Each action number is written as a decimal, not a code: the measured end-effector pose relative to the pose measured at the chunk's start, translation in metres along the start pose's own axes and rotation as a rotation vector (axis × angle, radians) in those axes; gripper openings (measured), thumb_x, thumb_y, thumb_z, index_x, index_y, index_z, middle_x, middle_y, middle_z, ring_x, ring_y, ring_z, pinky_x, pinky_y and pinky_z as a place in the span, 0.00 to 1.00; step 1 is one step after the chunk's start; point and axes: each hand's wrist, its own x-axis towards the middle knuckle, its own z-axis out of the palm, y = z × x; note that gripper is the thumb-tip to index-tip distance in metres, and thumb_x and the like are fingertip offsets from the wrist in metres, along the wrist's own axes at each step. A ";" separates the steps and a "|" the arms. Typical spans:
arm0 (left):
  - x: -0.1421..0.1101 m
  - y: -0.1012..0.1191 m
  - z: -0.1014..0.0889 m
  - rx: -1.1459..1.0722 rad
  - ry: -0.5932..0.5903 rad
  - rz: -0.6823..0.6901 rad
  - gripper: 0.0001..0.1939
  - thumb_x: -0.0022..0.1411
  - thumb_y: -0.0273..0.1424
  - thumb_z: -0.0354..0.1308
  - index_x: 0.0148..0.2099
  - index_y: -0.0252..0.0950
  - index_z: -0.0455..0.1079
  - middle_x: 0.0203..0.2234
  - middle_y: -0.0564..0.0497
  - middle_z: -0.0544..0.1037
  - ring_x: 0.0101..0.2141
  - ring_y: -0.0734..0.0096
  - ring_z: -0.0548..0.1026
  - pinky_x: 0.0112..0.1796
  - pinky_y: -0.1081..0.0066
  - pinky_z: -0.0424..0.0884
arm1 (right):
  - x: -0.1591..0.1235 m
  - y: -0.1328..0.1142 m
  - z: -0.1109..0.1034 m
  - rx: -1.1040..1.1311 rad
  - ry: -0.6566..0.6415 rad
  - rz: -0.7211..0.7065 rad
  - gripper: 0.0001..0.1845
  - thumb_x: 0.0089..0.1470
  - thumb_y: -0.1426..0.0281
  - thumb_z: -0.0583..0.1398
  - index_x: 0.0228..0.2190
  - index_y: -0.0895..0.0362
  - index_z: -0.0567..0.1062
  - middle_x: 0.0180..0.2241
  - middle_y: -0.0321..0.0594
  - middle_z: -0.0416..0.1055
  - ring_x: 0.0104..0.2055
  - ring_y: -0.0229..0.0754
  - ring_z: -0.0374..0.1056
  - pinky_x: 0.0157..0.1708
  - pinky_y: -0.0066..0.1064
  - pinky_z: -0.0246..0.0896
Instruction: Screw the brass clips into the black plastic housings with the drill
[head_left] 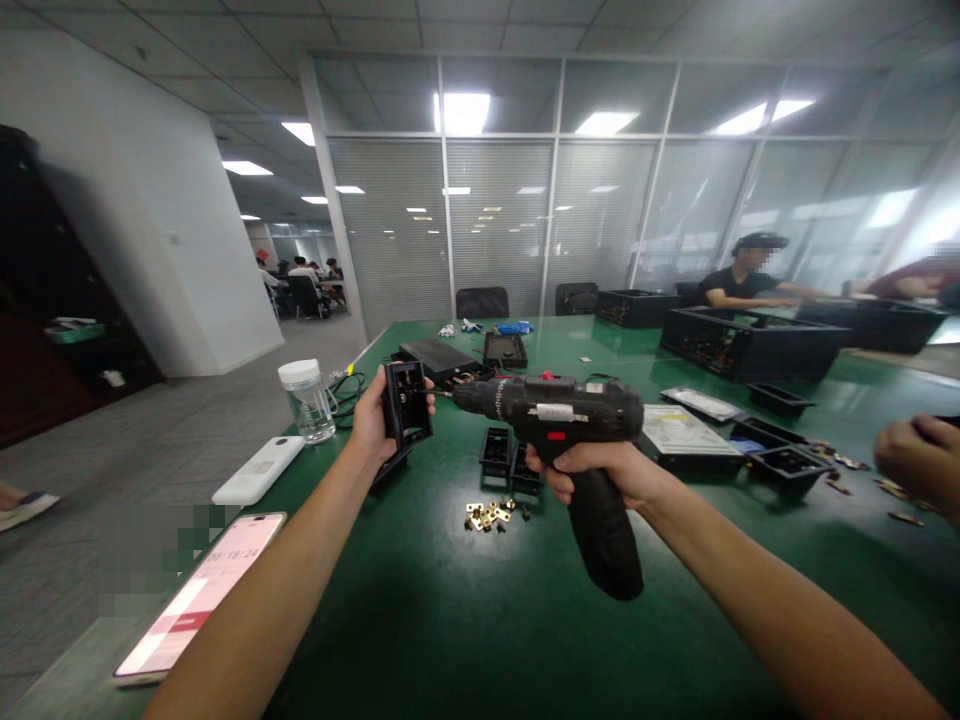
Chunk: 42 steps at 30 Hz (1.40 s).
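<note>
Grasping a black drill (555, 405) in the right hand (604, 468), a black housing (414, 428) in the left hand (369, 420).

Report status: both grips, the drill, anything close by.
Left grip holds black frame. Right grip holds drill, bit pointing at frame, contact unclear. Gold-colored pieces lie nearby on table.

You've got a phone (201, 592), white device (259, 470) and bottle (309, 408) on your left. Chairs (482, 302) stand past the table (420, 610).
</note>
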 end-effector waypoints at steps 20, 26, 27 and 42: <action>0.001 0.002 -0.001 -0.027 -0.018 0.038 0.27 0.64 0.50 0.53 0.41 0.29 0.75 0.32 0.41 0.80 0.29 0.63 0.80 0.31 0.66 0.78 | 0.010 0.010 -0.010 0.101 -0.098 -0.044 0.16 0.45 0.68 0.65 0.37 0.63 0.73 0.29 0.39 0.68 0.24 0.31 0.60 0.24 0.25 0.61; -0.001 0.003 0.001 -0.027 -0.018 0.027 0.26 0.64 0.50 0.52 0.41 0.29 0.74 0.32 0.42 0.80 0.29 0.63 0.80 0.30 0.67 0.78 | 0.010 0.011 -0.011 0.057 -0.093 -0.059 0.15 0.47 0.68 0.64 0.37 0.62 0.74 0.27 0.38 0.67 0.24 0.32 0.60 0.25 0.25 0.60; -0.001 0.003 0.001 -0.028 -0.021 0.029 0.26 0.64 0.50 0.53 0.41 0.28 0.74 0.32 0.42 0.80 0.29 0.64 0.80 0.30 0.67 0.78 | 0.010 0.011 -0.012 0.053 -0.095 -0.060 0.15 0.47 0.67 0.64 0.36 0.62 0.74 0.26 0.38 0.67 0.24 0.32 0.60 0.25 0.25 0.60; -0.002 0.003 0.002 -0.014 -0.022 0.033 0.25 0.64 0.49 0.53 0.41 0.29 0.74 0.32 0.42 0.80 0.29 0.63 0.80 0.29 0.68 0.77 | 0.010 0.011 -0.011 0.051 -0.103 -0.067 0.14 0.47 0.67 0.64 0.35 0.62 0.74 0.26 0.38 0.67 0.24 0.32 0.59 0.24 0.25 0.59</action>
